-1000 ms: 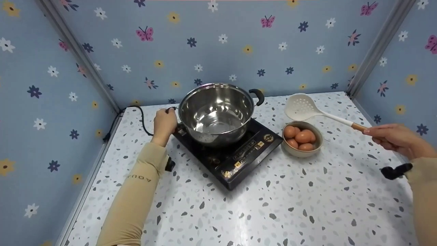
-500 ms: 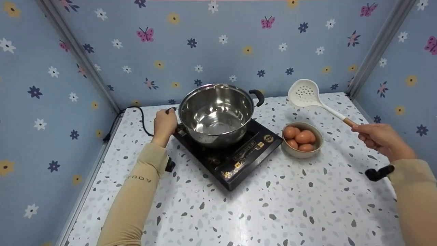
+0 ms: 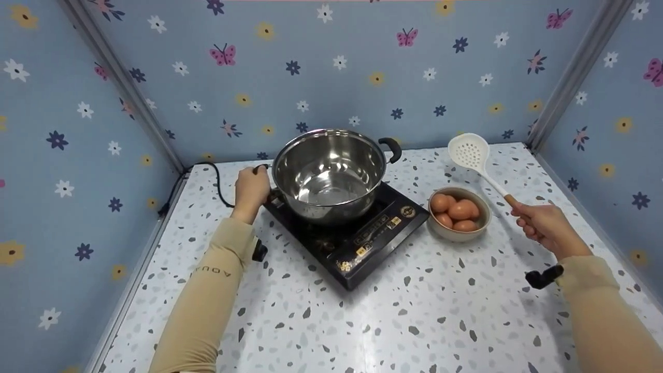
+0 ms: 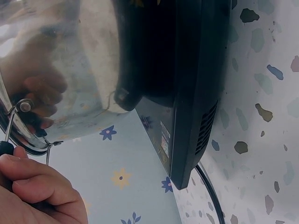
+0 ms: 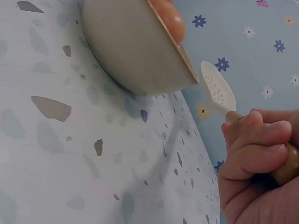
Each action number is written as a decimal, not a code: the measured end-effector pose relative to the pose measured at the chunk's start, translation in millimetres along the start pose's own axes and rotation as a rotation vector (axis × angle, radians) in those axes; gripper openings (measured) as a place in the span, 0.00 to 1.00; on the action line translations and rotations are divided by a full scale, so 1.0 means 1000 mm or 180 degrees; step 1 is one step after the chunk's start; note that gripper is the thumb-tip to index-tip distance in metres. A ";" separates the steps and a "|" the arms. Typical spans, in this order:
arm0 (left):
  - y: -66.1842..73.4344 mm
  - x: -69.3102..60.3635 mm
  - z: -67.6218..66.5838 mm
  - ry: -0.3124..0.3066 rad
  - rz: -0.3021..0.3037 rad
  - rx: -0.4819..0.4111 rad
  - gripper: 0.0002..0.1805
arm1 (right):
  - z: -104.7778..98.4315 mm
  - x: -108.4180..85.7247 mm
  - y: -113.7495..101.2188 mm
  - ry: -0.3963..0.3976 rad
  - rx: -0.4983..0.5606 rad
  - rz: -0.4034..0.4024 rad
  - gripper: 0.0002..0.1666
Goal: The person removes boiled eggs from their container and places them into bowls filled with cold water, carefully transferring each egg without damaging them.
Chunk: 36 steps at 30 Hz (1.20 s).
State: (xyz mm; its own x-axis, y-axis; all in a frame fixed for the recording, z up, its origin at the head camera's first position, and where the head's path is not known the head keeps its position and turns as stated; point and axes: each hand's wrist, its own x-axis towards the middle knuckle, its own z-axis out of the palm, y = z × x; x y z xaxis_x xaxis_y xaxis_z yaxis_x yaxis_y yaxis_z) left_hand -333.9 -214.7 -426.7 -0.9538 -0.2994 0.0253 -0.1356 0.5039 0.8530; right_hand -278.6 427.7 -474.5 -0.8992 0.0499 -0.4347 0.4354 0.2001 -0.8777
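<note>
A steel pot (image 3: 331, 210) with two black handles stands on a black induction cooktop (image 3: 357, 259); I can see bare metal inside it. My left hand (image 3: 251, 189) grips the pot's left handle, and the left wrist view shows its fingers (image 4: 42, 182) curled round that handle. In my right hand (image 3: 546, 225) is a white slotted skimmer (image 3: 469, 151), held by its wooden grip with the perforated head raised and pointing to the back wall. The right wrist view shows the fingers wrapped round the wood. Between the cooktop and the right hand sits a bowl (image 3: 456, 235) of several brown eggs (image 3: 461, 210).
A black power cord (image 3: 217, 181) runs from behind the cooktop to the left edge. The speckled table (image 3: 414, 321) is walled in at the back and both sides by blue flowered panels (image 3: 342, 52).
My right hand has moved left and toward me with the skimmer, whose head rose and then sank slightly, swinging right of the bowl. The left hand keeps its hold on the handle.
</note>
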 end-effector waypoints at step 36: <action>-0.003 -0.006 -0.001 -0.0014 0.0027 -0.0282 0.17 | 0.041 0.019 0.037 0.0761 -0.0244 0.0161 0.26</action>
State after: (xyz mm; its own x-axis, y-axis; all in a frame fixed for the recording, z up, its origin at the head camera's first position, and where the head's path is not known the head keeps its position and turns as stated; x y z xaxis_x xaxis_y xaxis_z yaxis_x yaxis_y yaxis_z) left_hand -327.9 -215.1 -428.5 -0.9560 -0.2917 0.0306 -0.1034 0.4327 0.8956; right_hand -278.1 395.5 -523.6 -0.8650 0.2899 -0.4095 0.4837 0.2646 -0.8343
